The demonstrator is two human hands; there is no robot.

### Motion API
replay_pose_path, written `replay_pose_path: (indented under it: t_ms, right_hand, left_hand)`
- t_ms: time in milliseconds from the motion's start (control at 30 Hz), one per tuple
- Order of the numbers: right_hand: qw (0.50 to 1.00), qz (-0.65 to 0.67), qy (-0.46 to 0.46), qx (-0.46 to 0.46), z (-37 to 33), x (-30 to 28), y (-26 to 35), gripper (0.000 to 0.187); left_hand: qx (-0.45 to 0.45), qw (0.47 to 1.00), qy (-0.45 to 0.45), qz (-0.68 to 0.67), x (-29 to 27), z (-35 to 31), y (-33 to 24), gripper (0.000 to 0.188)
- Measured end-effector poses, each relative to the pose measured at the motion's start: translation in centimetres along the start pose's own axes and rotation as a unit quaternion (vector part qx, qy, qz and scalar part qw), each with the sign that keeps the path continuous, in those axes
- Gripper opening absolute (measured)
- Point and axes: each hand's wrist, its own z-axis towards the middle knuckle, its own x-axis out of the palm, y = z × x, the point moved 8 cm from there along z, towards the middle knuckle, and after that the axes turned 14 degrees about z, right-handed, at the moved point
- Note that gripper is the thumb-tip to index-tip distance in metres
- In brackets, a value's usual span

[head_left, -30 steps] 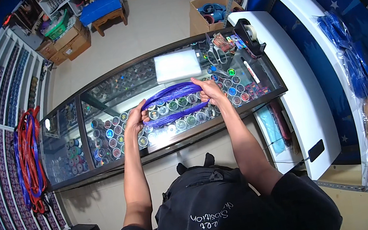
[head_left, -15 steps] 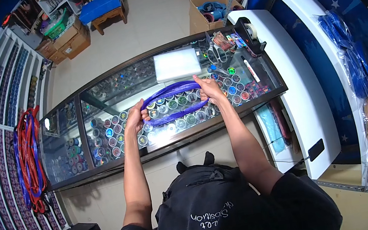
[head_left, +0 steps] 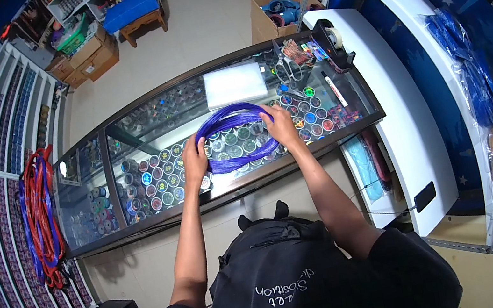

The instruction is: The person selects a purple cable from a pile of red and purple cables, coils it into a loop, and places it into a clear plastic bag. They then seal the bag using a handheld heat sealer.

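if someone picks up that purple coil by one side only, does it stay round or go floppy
The coil would probably sag into a long loop, since it looks like many thin strands. It is likely light, being a slim ring with an open middle. Its glossy sheen suggests it may be slippery.

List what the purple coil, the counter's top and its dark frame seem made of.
Purple coil: glossy, perhaps synthetic fibre, given fine shiny strands.
Counter's top: smooth, apparently glass; see-through with reflections.
Dark frame: brownish, slightly shiny; wood or metal, unclear.
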Motion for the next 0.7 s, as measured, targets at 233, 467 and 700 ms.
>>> replay_pose_path:
  t_ms: [233, 467, 700]
  right_hand:
    - [0.995, -0.093, 0.021, -0.031, -0.4, 0.2, 0.9, 0.024]
    - [0.999, -0.048, -0.002, -0.002, 0.0, -0.6, 1.2, 0.030]
    - [0.999, -0.029, 0.007, 0.014, 0.4, -1.1, 1.2, 0.031]
  left_hand:
    - [-0.011, 0.989, 0.052, 0.140, 0.3, -1.1, -0.5, 0.039]
    - [-0.016, 0.994, 0.046, 0.097, -1.0, -0.3, -1.5, 0.056]
    - [-0.019, 0.997, 0.065, 0.041, -0.6, 0.2, -1.0, 0.052]
